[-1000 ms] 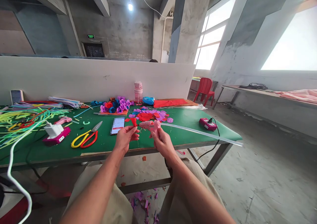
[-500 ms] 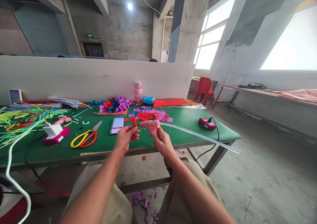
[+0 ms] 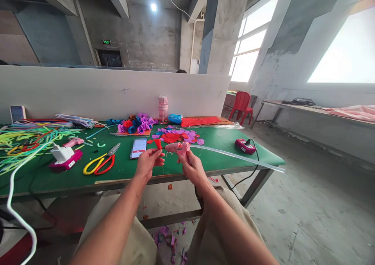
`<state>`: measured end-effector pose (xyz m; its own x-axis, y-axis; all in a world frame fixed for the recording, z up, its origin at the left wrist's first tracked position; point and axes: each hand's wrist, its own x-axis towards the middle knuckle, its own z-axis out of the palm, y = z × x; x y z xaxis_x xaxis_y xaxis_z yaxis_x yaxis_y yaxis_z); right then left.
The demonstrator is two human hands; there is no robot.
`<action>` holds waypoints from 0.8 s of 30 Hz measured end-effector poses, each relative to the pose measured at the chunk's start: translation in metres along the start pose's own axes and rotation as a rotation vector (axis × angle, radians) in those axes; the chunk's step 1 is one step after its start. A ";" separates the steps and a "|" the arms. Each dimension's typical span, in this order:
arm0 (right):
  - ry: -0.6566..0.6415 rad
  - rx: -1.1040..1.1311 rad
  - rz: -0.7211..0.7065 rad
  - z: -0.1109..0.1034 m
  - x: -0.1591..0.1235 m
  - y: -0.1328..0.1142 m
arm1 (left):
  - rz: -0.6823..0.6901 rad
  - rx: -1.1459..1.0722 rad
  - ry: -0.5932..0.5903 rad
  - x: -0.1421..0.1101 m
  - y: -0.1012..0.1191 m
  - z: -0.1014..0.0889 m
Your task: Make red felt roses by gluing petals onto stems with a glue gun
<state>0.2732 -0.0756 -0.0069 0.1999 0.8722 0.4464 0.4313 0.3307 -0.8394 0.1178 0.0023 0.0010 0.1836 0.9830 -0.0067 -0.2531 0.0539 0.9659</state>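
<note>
My left hand (image 3: 149,162) pinches a small red felt piece (image 3: 158,144) over the front edge of the green table (image 3: 123,171). Beside it my right hand (image 3: 191,165) grips a pink glue gun (image 3: 177,148), its nozzle pointing left at the red piece. A long clear glue stick (image 3: 234,157) juts from the gun's back, out to the right past the table's corner. Just beyond my hands lies a heap of red, purple and blue felt cutouts (image 3: 177,135).
A phone (image 3: 139,148) and yellow and red scissors (image 3: 101,162) lie left of my hands. Pipe cleaners (image 3: 26,138), a white charger on a pink power strip (image 3: 65,157), felt roses (image 3: 137,124), a pink bottle (image 3: 163,108), another power strip (image 3: 245,146). Scraps litter the floor.
The glue stick's far end has risen slightly and the view shifted a little. Both hands keep their grips in the same spot.
</note>
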 end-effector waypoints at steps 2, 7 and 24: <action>0.003 0.000 0.005 0.000 0.000 0.000 | -0.002 0.002 0.000 0.000 0.000 0.000; 0.010 0.009 0.011 0.000 -0.001 -0.001 | -0.004 0.005 0.004 0.001 -0.001 -0.001; 0.045 0.069 0.008 0.002 0.000 0.006 | -0.001 0.002 0.000 0.001 -0.001 0.000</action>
<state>0.2744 -0.0727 -0.0121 0.2430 0.8586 0.4514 0.3684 0.3488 -0.8618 0.1180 0.0029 -0.0003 0.1837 0.9830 -0.0077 -0.2506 0.0544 0.9666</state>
